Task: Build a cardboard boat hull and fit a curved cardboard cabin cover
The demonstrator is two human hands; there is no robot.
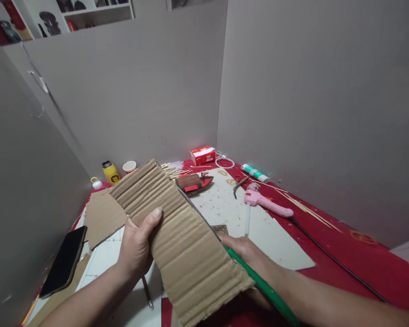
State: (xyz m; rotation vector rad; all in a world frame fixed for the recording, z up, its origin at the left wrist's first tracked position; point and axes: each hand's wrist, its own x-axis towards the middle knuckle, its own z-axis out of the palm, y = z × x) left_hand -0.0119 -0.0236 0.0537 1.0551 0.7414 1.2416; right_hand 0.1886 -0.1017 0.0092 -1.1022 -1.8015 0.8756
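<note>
My left hand (136,243) grips a corrugated cardboard piece (180,236), thumb pressed on its ridged face and fingers hidden underneath. The cardboard is tilted above the table. In my right hand (240,247) is a pair of green-handled scissors (264,288). A dark blade runs along the cardboard's right edge; the board and my hand hide much of the scissors. A small cardboard scrap (220,229) shows by my right fingertips. Beneath my left wrist lies a pencil (147,293) on white paper with drawn lines.
A model boat (191,182) sits beyond the cardboard, near thin wooden sticks (172,170). To the right are a pink glue gun (267,204) and its black cord (334,256). A phone (64,261) and flat cardboard (104,215) lie left. A yellow bottle (111,172) stands behind.
</note>
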